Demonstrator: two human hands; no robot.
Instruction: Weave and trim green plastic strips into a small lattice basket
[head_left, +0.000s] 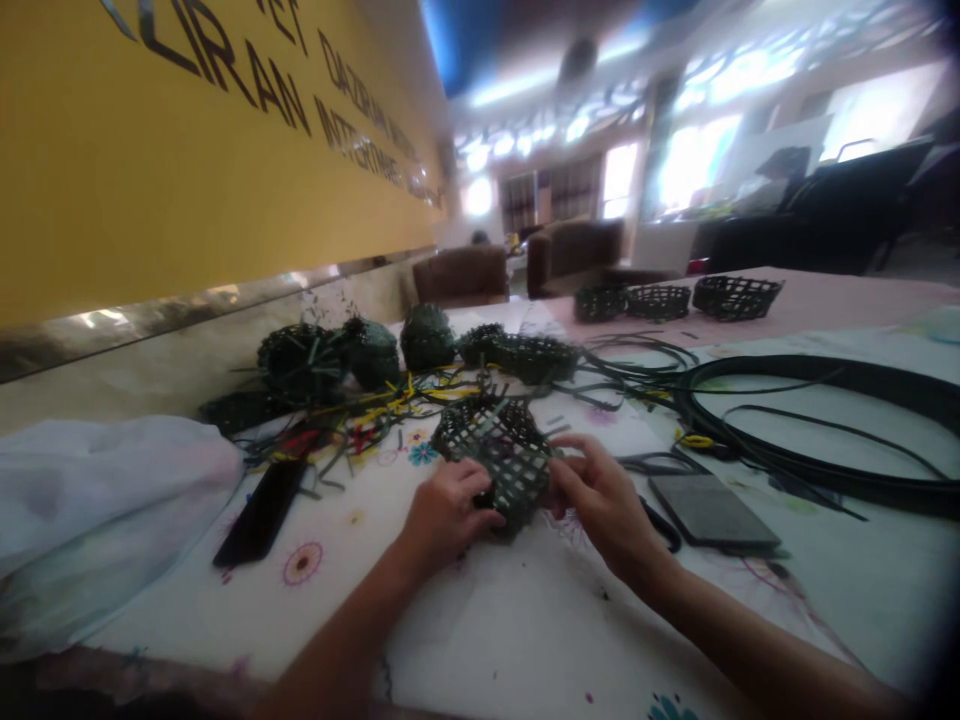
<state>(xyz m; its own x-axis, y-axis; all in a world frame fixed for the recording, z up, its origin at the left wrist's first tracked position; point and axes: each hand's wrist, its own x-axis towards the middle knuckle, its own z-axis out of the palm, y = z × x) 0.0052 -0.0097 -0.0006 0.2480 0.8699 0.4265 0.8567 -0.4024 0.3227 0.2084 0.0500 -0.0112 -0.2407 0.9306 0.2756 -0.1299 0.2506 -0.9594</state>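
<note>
A dark green woven basket [514, 470] made of flat strips is tilted on the table between my hands, its lattice facing me. My left hand [454, 510] grips its near left side, with the thumb and fingers closed on the weave. At the right edge, my right hand [592, 500] pinches the basket between thumb and fingers. Some short strip ends stick up from the basket's far side. Whether either hand also holds a single loose strip is too blurred to tell.
Behind lie several green woven pieces [427, 338] among yellow and green scraps [397, 400]. Three small baskets [737, 298] stand at the back right. A coil of green strip [694, 400], a grey flat block [712, 510], a black phone [261, 512] and a white plastic bag [112, 500] surround the work.
</note>
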